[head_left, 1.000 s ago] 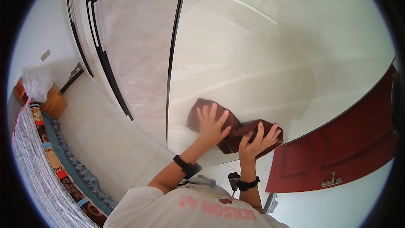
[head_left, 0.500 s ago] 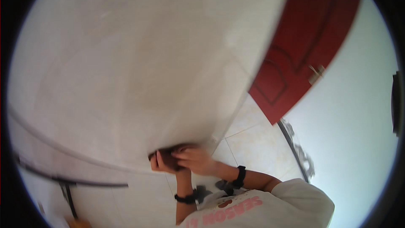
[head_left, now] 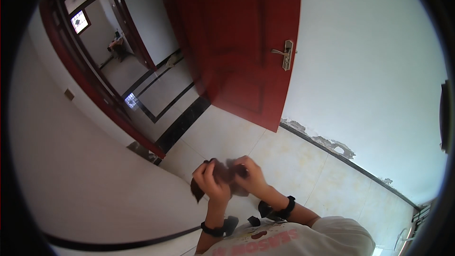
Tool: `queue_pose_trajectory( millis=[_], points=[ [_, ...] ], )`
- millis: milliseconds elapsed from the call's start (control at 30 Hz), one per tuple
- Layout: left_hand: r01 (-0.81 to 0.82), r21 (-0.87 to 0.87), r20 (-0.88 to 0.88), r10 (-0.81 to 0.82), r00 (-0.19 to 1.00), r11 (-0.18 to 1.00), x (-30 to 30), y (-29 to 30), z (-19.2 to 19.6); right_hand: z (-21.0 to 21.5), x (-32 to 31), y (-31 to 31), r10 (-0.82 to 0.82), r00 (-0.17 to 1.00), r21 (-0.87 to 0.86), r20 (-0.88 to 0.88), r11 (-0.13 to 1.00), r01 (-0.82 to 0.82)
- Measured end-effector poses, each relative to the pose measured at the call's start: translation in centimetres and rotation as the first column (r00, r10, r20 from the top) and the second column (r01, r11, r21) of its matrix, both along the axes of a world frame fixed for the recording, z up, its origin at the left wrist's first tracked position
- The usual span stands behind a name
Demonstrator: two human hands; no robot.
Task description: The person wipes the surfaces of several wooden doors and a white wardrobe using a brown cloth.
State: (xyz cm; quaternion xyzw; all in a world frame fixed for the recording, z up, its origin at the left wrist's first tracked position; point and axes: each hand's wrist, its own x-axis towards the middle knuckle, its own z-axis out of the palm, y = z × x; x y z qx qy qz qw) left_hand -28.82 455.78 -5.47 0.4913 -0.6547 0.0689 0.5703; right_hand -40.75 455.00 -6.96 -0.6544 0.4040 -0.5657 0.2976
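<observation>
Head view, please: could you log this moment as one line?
left hand: holds brown cloth; right hand: holds brown cloth; red door: open; wall: chipped low down

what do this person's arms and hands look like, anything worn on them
The left hand and right hand are ungloved. Black wristbands on both sides carry dark, blocky attachments. A short off-white sleeve shows on the right.

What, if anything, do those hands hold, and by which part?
A bunched brown cloth: left side in the left hand, right side in the right hand.
</observation>
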Motion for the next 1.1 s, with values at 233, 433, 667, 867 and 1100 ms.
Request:
queue_pose_trajectory(
  millis=[233,433,667,867,1100],
  points=[
    [0.18,0.108,0.029,-0.184,0.983,0.978,-8.8,-14.5,-0.8,-0.4,-12.5,-11.3,-0.383,0.805,-0.117,-0.453,0.921,0.372],
    [0.122,0.231,0.086,-0.145,0.986,0.965,-10.7,-24.1,-1.6,-3.0,-15.6,-18.4,-0.429,0.768,0.028,-0.475,0.865,0.501],
    [0.205,0.196,0.312,-0.259,0.914,0.959,-12.2,-37.3,-4.2,-6.4,-18.7,-27.9,-0.261,0.965,0.597,-0.021,0.771,0.221],
    [0.269,0.124,0.334,-0.296,0.895,0.955,-11.3,-50.5,-4.9,-4.1,-18.8,-38.2,-0.543,0.832,0.349,-0.109,0.763,0.544],
    [0.316,-0.238,0.367,-0.216,0.905,0.919,-12.5,-66.4,5.0,5.5,-18.4,-51.1,-0.781,0.561,-0.203,-0.275,0.617,0.76]
  ],
)
